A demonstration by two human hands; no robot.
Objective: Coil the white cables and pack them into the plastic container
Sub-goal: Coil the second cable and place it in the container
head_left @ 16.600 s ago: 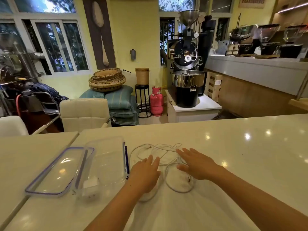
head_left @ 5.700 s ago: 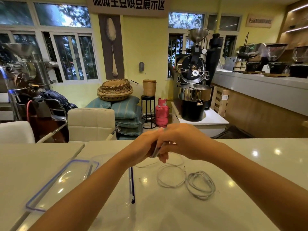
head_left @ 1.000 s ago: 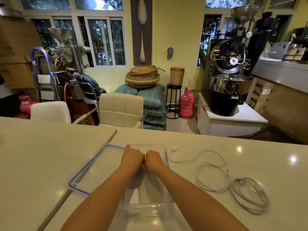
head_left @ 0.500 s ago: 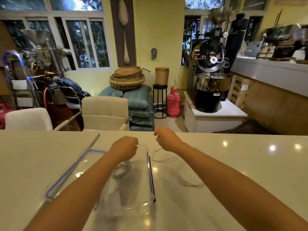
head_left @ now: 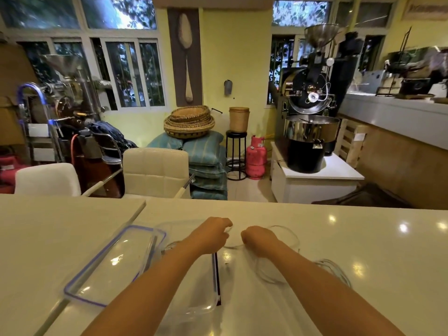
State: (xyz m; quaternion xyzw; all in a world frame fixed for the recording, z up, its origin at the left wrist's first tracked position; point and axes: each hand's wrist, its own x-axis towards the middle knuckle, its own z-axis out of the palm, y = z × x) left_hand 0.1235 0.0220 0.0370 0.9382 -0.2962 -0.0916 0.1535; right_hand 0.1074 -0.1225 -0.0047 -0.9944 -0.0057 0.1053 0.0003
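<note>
Now both hands are out of the container [head_left: 206, 309], leaving a coil [head_left: 169, 247] inside beside the left wrist. Left hand [head_left: 210, 236] and right hand [head_left: 260, 240] each pinch the loose cable [head_left: 234, 246] stretched between them, so the next coiling is probably starting.

A black coffee roaster [head_left: 311, 98] stands on a white cabinet [head_left: 315, 187] by the yellow wall [head_left: 235, 57]. Just left of it sit a pink gas cylinder [head_left: 255, 157] and black stool [head_left: 236, 135], then blue cushions [head_left: 206, 151] under woven baskets [head_left: 189, 122]. Farther left, cream chairs [head_left: 155, 168]; right, a grey counter [head_left: 400, 120].
</note>
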